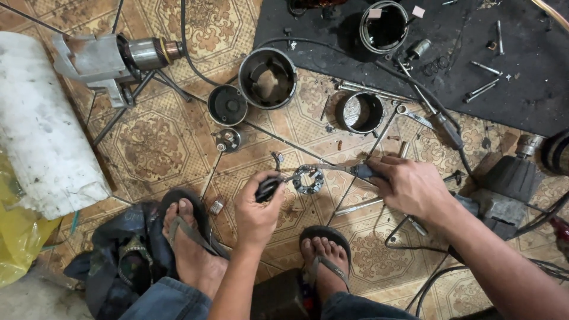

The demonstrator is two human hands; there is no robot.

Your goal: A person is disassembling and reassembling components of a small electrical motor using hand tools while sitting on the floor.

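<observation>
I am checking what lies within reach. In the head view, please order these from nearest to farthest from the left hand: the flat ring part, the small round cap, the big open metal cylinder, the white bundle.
From the left hand:
1. Flat ring part, just right of the fingers.
2. Small round cap, above, slightly left.
3. Big open metal cylinder, farther up.
4. White bundle, far left.
</observation>
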